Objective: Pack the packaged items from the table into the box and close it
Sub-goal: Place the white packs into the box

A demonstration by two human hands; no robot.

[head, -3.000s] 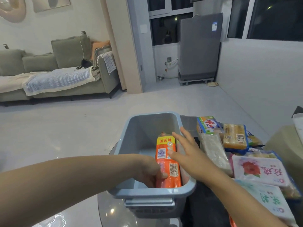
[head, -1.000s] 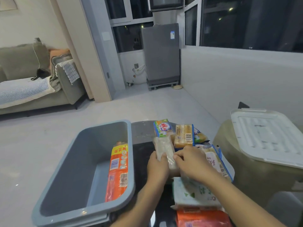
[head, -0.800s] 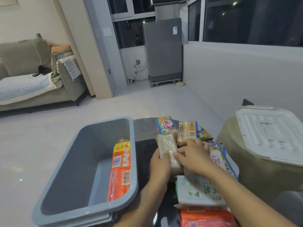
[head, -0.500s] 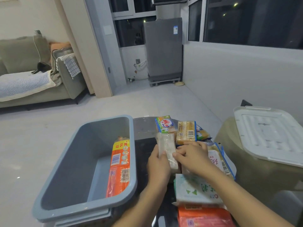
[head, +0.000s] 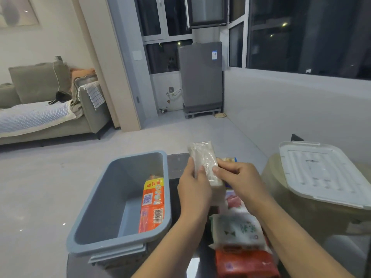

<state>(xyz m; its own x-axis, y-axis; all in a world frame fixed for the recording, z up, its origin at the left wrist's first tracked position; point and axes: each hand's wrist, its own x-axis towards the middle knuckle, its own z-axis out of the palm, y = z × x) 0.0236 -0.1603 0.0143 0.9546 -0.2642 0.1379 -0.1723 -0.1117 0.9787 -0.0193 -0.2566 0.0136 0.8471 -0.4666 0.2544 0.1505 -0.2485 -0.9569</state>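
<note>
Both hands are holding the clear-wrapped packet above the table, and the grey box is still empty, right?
Not quite. The head view shows the grey box already holds an orange packet against its right wall. The left hand and right hand do hold the clear-wrapped packet above the table.

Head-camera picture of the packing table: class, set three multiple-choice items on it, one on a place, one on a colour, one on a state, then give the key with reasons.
1. Where is the orange packet?
A. on the sofa
B. inside the blue-grey box
C. on the lid

2. What colour is the lid?
A. white
B. red
C. black

3. The clear wrapped packet is:
A. in the box
B. flat on the table
C. held up by both hands

Key: B, it leans against the box's inner right wall; A, it is white; C, left hand and right hand grip it.
</note>
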